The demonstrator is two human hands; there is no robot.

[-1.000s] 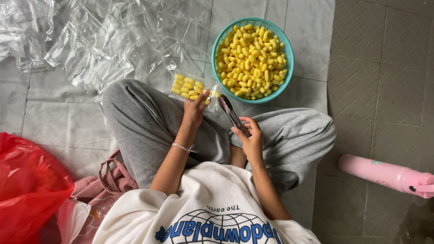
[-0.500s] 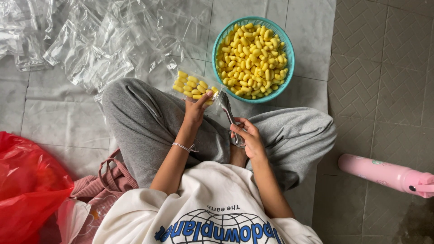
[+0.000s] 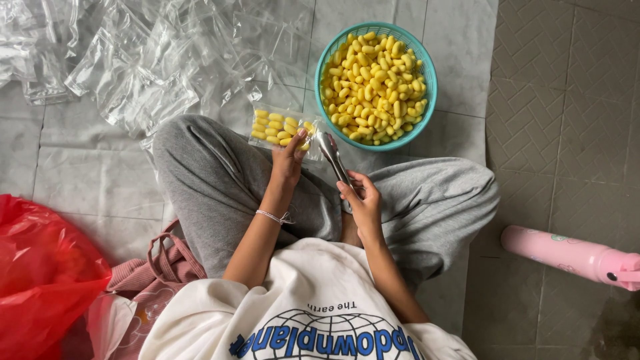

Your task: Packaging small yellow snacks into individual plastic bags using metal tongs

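Head view: my left hand (image 3: 288, 159) pinches the small clear bag (image 3: 280, 129) of yellow pieces by its open edge, above my knee; it looks light, limp and slippery, best gripped near the mouth. My right hand (image 3: 363, 203) clasps the stiff metal tongs (image 3: 331, 157), tips beside the teal basket (image 3: 427, 100).

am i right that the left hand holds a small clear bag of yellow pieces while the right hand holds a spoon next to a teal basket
Not quite: the right hand holds metal tongs, not a spoon. The head view shows this. The left hand does hold the small clear bag of yellow pieces, next to the teal basket.
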